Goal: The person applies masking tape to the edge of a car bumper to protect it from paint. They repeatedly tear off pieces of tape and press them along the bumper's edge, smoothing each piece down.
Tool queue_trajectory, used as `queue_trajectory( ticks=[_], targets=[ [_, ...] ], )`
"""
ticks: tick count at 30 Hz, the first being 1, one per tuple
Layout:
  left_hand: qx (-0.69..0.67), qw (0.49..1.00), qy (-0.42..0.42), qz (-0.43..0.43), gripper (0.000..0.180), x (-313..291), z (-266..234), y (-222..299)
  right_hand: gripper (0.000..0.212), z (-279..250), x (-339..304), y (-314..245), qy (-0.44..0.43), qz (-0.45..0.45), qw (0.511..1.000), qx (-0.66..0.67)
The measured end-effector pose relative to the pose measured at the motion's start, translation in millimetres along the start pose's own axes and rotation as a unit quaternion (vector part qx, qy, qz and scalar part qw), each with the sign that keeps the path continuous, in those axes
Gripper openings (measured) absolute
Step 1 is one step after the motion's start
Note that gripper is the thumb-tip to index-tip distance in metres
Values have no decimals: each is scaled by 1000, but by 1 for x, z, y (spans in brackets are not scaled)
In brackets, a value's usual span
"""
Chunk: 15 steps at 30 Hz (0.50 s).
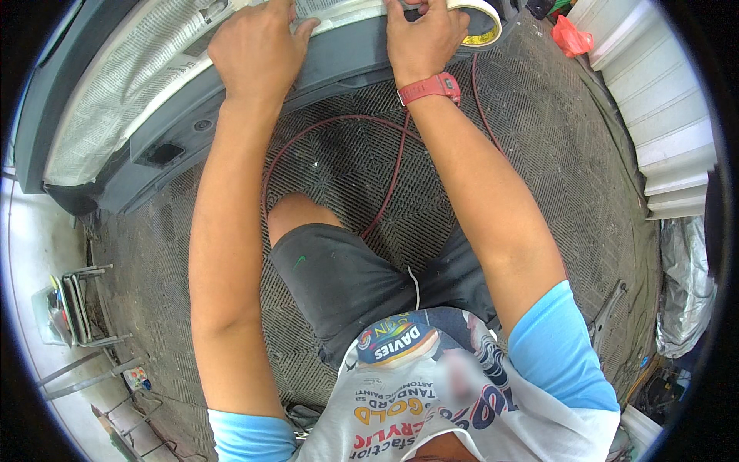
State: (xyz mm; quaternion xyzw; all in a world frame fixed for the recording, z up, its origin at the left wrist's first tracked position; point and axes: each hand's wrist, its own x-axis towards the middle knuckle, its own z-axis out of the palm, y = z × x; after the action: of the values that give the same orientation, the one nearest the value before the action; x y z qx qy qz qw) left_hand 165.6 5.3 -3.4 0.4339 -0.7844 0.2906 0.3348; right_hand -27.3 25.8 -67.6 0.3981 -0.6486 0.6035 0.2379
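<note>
My left hand (260,50) rests on a newspaper-covered grey vehicle panel (331,58) at the top of the view. Its thumb stands apart, and the fingertips run up to the picture's upper edge. Just right of it my right hand (423,38), with a red watch (431,89) on its wrist, is closed on a roll of masking tape (493,25) that shows beyond the knuckles. A pale tape strip (346,14) lies along the newspaper's border between both hands. Newspaper sheets (115,100) cover the panel's inner area to the left. Some fingertips are hidden.
A red hose (339,118) loops over the dark ribbed floor mat (539,108) beneath the panel. White corrugated sheeting (647,100) and a red plastic bag (572,37) are at right. Metal-framed racks (85,308) stand at left. My bent leg (308,262) is below the panel.
</note>
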Motion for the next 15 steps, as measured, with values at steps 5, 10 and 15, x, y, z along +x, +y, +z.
queue_trajectory(
  ticks=[5, 10, 15],
  targets=[
    [17, 997, -57, 46, 28, 13, 4, -2, 29, -2, -5, -14, -5, -11, 999, 35],
    [15, 995, 32, 98, 23, 14, 7, -6, 28, 4, -11, -27, -8, -45, 997, 61],
    [24, 995, -18, 91, 20, 12, -2, -7, 18, 15, -25, -42, -3, -31, 996, 85]
  ],
)
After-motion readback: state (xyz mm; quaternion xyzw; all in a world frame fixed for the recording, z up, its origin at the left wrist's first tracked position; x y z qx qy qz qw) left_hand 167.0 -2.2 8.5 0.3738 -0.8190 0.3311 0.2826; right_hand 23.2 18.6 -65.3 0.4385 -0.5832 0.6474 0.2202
